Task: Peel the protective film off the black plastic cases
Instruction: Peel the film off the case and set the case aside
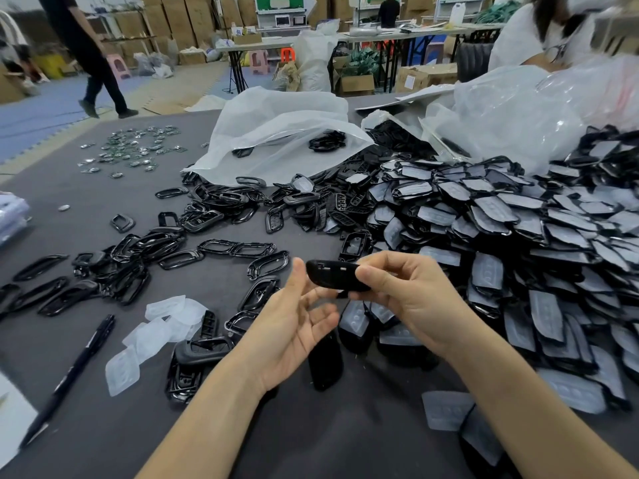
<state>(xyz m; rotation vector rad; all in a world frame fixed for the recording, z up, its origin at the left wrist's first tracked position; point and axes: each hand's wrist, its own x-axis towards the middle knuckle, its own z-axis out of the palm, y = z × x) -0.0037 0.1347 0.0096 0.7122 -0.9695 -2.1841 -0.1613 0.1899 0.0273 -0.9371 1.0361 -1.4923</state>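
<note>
**Turn the case to find a film edge**

Your left hand [294, 323] is open and empty, its thumb just beside the left end of the black plastic case [332, 273]. Your right hand [411, 295] pinches the case's right end above the bench [103, 444]. The face towards you looks bare, so rotate it, lift a film corner with a thumbnail and peel low. Peeled films [162, 323] lie left of the case. The heap of film-covered cases [518, 236] is to its right and beyond.

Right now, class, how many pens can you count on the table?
1. The black pen lies near left on the table, left of the loose peeled films. The case pile could hide more.
</note>
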